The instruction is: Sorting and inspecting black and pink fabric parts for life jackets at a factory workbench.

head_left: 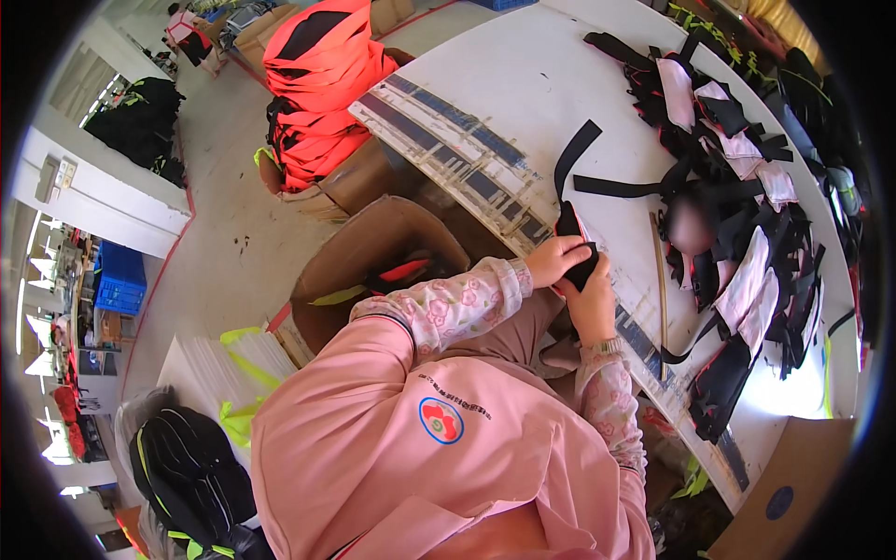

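Note:
Both of my hands are together at the table's near edge, closed on a small black fabric piece with a red edge. My left hand pinches it from the left, its fingers pressed on the fabric. Beside it, my right hand grips the folded end of the same piece, thumb pointing up. From its far end a black strap curves onto the white table. Another black strap runs rightward to a heap of black fabric pieces with pale backing. My fingers partly cover the held end.
A thin wooden stick lies right of my hands. Below the table's edge stands an open cardboard box with some fabric inside. Orange-red fabric pieces are stacked farther back. Another cardboard box is at the lower right.

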The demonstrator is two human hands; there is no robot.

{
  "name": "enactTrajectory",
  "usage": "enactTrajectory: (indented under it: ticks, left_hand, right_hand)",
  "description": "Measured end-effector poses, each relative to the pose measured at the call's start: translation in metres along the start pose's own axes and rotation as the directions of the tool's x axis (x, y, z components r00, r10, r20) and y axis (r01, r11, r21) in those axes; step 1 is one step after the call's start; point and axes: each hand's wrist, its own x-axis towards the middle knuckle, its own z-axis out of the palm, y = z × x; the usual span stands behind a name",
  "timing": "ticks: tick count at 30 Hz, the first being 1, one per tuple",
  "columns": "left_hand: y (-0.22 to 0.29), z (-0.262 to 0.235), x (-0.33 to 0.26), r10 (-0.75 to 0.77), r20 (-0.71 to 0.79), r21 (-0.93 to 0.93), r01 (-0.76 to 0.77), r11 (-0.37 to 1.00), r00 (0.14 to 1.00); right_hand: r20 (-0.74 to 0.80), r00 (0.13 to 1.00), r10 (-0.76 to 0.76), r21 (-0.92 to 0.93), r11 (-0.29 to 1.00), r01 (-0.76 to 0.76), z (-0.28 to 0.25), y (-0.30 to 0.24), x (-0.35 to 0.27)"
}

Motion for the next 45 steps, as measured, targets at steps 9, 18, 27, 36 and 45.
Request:
enactTrajectory:
  ticks: [9,18,27,36,45]
  left_hand:
    - [-0.004,-0.032,0.036,0.073,-0.379,0.365,0.077,0.928,0.923]
    - [-0.027,-0.139,0.077,0.160,-0.624,0.533,0.267,0.803,0.764]
    - [-0.032,-0.324,0.051,0.280,-0.704,0.692,0.543,0.476,0.652]
    - [-0.066,-0.488,-0.121,-0.281,-0.747,0.626,0.779,0.006,0.602]
    - [-0.091,-0.543,-0.270,-0.443,-0.689,0.689,0.709,-0.152,0.574]
  right_hand:
    - [0.015,0.992,-0.121,0.145,0.982,0.118,0.020,-0.001,0.014]
    - [0.442,0.890,-0.110,0.371,0.926,-0.070,0.002,-0.046,0.000]
    - [0.377,0.808,-0.453,0.566,0.803,0.186,-0.025,-0.076,-0.045]
    - [0.142,0.806,-0.574,0.530,0.732,0.428,-0.013,-0.051,-0.022]
    - [-0.795,0.590,0.143,-0.276,0.780,-0.562,-0.218,0.221,-0.049]
